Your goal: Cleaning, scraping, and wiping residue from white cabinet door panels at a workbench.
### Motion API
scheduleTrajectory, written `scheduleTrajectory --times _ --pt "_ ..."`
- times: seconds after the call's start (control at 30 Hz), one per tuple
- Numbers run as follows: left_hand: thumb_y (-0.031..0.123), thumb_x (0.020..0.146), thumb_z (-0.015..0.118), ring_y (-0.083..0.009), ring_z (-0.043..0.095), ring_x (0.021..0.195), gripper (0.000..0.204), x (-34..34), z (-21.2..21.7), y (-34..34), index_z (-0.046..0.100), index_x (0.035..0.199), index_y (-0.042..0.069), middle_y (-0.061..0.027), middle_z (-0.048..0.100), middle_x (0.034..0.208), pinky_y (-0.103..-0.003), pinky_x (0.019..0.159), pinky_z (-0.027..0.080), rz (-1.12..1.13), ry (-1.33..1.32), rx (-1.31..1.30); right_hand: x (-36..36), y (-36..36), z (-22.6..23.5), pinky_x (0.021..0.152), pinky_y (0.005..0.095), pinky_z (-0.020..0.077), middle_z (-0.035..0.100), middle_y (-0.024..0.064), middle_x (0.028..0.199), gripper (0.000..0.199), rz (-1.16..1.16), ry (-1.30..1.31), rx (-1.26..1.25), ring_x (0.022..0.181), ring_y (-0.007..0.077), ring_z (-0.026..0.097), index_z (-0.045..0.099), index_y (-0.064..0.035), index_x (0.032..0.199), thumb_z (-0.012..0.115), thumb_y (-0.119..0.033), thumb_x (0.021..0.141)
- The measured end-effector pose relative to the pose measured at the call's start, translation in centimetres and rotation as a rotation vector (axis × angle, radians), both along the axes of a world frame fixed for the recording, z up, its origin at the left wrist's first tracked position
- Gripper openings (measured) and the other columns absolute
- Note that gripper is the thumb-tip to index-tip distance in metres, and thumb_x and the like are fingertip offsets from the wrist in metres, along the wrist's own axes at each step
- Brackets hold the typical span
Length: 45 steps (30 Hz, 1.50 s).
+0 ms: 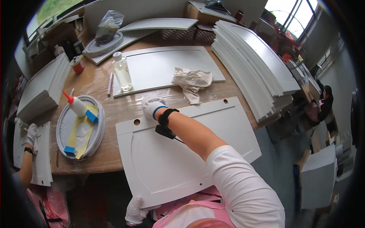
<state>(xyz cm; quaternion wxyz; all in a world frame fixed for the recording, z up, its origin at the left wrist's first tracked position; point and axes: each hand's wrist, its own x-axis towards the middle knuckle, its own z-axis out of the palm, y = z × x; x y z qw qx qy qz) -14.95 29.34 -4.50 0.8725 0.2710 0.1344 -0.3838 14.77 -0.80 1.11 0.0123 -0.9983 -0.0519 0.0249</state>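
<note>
White panel [182, 163] overhangs table edge [102, 172], narrow gap beside round tray [67, 123].

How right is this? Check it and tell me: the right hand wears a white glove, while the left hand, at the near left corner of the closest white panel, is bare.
Wrong on one point: the left hand is not bare. The head view shows it in a white glove too, at that near left corner of the closest white panel.
</note>
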Motion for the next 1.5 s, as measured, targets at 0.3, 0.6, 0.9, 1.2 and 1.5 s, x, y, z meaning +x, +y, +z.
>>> scheduleTrajectory --times 0.3,0.6,0.9,1.2,1.5 --pt "0.066 0.093 0.048 -0.0323 0.065 0.093 0.073 -0.1 -1.2 2.4 0.053 0.133 0.005 -0.0167 0.066 0.115 -0.052 0.083 0.051 -0.379 -0.013 0.555 3.4 1.8 -1.7 0.054 0.0439 0.0529 0.075 0.0077 0.088 0.022 -0.301 0.030 -0.002 0.080 0.0267 0.073 0.078 -0.0151 0.097 0.060 -0.025 0.088" --pt "0.071 0.092 0.045 -0.0310 0.064 0.086 0.075 0.7 3.0 1.3 0.061 0.122 0.004 -0.0171 0.069 0.099 -0.044 0.075 0.052 -0.430 -0.259 0.719 -2.1 -3.0 1.6 0.068 0.0449 0.0563 0.071 0.0207 0.094 0.022 -0.189 -0.180 0.495 0.087 0.0371 0.071 0.068 -0.0018 0.102 0.062 -0.012 0.084" --pt "0.034 0.103 0.044 -0.0433 0.065 0.102 0.052 1.9 -2.0 -3.5 0.036 0.141 0.000 -0.0243 0.053 0.130 -0.050 0.055 0.064 0.086 -0.185 0.232 -28.4 -16.8 7.6 0.064 0.0398 0.0497 0.064 0.0182 0.076 0.021 -0.554 -0.459 0.772 0.069 0.0323 0.063 0.063 -0.0029 0.099 0.060 -0.023 0.096" --pt "0.036 0.101 0.050 -0.0334 0.068 0.096 0.048 2.0 -0.6 -6.7 0.044 0.135 0.002 -0.0175 0.060 0.121 -0.045 0.051 0.063 0.104 -0.153 0.395 -42.9 -26.3 -1.7 0.077 0.0440 0.0516 0.063 0.0155 0.097 0.021 -1.077 -0.557 0.214 0.089 0.0335 0.063 0.064 -0.0055 0.108 0.062 -0.019 0.092" --pt "0.037 0.101 0.053 -0.0272 0.069 0.087 0.044 1.5 1.4 -7.9 0.048 0.132 0.006 -0.0119 0.063 0.116 -0.035 0.043 0.056 0.128 -0.170 0.549 -41.8 -24.8 -1.0 0.062 0.0426 0.0528 0.057 0.0098 0.085 0.038 -0.690 -0.281 -0.016 0.078 0.0298 0.062 0.060 -0.0076 0.125 0.060 -0.012 0.087"
